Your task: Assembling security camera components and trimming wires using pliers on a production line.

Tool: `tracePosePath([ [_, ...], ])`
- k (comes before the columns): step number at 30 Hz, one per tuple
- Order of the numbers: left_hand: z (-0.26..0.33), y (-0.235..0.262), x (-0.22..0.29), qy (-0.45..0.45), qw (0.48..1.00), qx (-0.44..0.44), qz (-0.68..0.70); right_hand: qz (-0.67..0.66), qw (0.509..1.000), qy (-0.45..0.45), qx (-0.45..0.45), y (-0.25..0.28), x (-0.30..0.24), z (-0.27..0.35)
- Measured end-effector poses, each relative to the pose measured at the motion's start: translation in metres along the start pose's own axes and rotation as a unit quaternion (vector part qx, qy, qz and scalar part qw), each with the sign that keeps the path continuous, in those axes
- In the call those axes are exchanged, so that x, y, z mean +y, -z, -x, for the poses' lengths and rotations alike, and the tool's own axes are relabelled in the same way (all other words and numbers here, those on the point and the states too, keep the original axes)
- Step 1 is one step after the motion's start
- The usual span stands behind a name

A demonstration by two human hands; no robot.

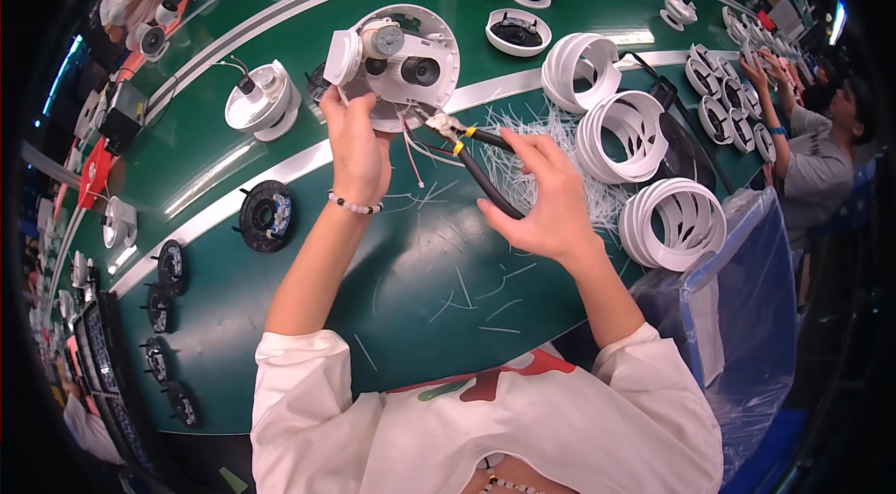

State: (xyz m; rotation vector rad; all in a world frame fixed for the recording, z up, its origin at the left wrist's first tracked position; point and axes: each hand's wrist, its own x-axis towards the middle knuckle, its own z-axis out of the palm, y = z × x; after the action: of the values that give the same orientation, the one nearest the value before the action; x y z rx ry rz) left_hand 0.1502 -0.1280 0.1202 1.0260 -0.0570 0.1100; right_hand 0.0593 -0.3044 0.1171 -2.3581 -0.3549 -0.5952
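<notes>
My left hand (357,144) grips the lower left edge of a round white housing (441,27) and tilts it up. Inside it sit a small motor (382,39) and a dark round lens-like part (420,71). Thin wires (412,153) hang from its lower rim. My right hand (546,195) is wrapped round the black handles of a pair of pliers or cutters (485,167). The tool's metal jaws are at the housing's lower rim, by the wires. Whether the jaws close on anything is too small to tell.
Beside my right hand lies a pile of white plastic strips (532,153), with stacked white rings (672,223) to its right. Black round parts (266,216) lie at left. Similar white units (263,102) stand on the green belt. A bagged blue bin (737,307) and a co-worker (826,148) are at right.
</notes>
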Motion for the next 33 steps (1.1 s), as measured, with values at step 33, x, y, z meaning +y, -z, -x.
tracePosePath([
  [33, 0.001, 0.001, -0.019, -0.275, 0.956, -0.015, -0.105, -0.022, 0.998, -0.049, -0.043, 0.013, -0.015, -0.002],
])
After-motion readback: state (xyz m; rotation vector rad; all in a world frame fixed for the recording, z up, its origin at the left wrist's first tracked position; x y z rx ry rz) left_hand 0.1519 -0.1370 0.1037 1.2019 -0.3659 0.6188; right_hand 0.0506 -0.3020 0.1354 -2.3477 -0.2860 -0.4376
